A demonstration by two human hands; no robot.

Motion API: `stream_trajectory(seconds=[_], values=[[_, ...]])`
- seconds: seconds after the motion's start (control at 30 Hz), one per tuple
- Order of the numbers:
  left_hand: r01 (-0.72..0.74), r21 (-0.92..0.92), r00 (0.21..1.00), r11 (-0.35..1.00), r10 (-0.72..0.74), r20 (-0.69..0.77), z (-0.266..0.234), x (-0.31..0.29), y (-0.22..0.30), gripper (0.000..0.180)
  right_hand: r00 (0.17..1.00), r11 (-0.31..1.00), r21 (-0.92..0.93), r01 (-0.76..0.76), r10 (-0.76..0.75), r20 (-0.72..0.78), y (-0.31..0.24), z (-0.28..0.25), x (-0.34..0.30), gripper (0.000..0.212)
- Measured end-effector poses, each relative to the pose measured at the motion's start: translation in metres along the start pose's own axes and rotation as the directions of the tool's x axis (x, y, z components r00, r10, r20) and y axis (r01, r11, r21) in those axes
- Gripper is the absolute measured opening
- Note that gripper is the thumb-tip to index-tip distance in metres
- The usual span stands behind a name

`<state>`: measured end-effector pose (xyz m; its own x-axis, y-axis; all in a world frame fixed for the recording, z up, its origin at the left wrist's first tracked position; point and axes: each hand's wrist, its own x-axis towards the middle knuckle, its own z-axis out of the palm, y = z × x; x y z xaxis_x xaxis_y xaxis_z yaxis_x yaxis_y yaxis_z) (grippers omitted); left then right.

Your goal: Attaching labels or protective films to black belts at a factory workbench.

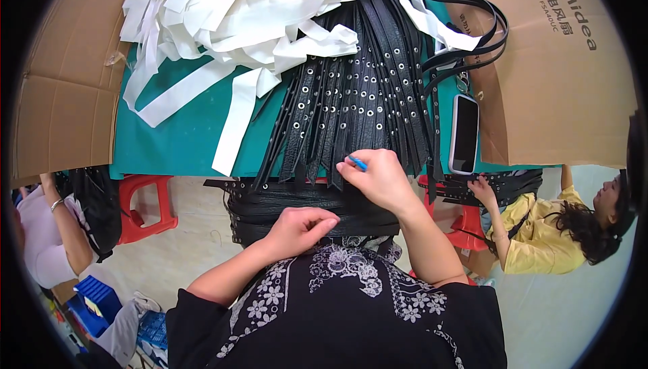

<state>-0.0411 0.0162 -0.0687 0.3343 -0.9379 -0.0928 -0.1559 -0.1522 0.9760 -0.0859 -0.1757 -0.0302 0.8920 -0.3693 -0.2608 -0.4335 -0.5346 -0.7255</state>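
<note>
My right hand (374, 176) is closed around a small blue pen-like tool (358, 163), of which only a short piece shows. It hovers at the table's near edge, by the cut ends of many black straps (337, 109) studded with silver eyelets. My left hand (297, 229) rests over a thick bundle of black straps (297, 197) lying across my lap. Its thumb and fingers are pressed together; whatever may be between them is hidden. White fabric strips (236, 14) are heaped on the table's far left, some overlapping the straps.
The table has a green top (182, 139). Cardboard (67, 85) stands at its left, a cardboard box (560, 72) at its right. A phone (464, 134) lies right of the straps. Beside red stools (145, 207), people sit at left and right, the one in yellow (540, 234) handling black straps.
</note>
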Motion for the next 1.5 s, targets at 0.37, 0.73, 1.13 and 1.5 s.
stream_trajectory(seconds=[0.37,0.73,1.13,1.5], values=[[0.106,-0.889,0.924,0.445,-0.376,-0.078,-0.023,0.032,0.049,0.025,0.988,0.86,0.504,0.078,0.0,-0.154,-0.007,-0.011,-0.029,0.02],[0.069,-0.864,0.922,0.498,-0.363,-0.135,-0.028,0.033,0.059,0.024,0.812,0.824,-0.335,0.457,-0.54,-0.222,-0.009,-0.042,-0.029,0.027],[0.111,-0.851,0.919,0.513,-0.379,-0.108,-0.028,0.035,0.06,0.022,0.75,0.729,-0.492,0.475,-0.628,-0.207,-0.018,-0.045,-0.024,0.025],[0.122,-0.866,0.927,0.485,-0.368,-0.075,-0.03,0.038,0.061,0.023,0.749,0.766,-0.42,0.486,-0.613,-0.251,-0.012,-0.045,-0.021,0.025]])
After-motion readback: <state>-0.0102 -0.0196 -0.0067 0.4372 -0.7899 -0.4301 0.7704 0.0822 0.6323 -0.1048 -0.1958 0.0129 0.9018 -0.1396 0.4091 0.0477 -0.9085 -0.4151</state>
